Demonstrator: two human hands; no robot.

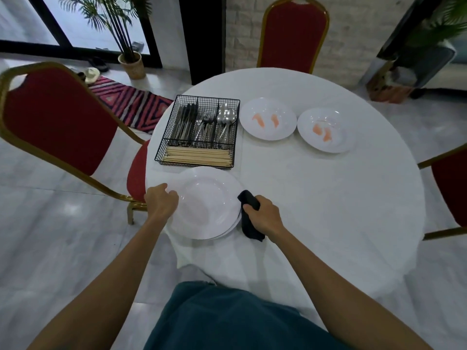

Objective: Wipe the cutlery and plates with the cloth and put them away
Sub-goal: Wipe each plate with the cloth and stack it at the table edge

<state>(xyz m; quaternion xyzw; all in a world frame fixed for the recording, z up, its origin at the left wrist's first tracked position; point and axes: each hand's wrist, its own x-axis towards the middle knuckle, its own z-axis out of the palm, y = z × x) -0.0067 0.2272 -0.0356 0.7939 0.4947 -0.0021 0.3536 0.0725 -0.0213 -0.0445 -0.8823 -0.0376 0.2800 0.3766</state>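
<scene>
Carefully, my left hand (161, 202) grips the left rim of the top plate (207, 205), stacked at the table's (316, 198) near left edge, while my right hand (265, 214) clutches the soft black cloth (250, 229) just beside it; the plate looks stiff, slick and breakable.

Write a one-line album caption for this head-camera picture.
Left hand holds a stack of white plates, right hand grips a black cloth; two smeared plates lie beyond.
</scene>
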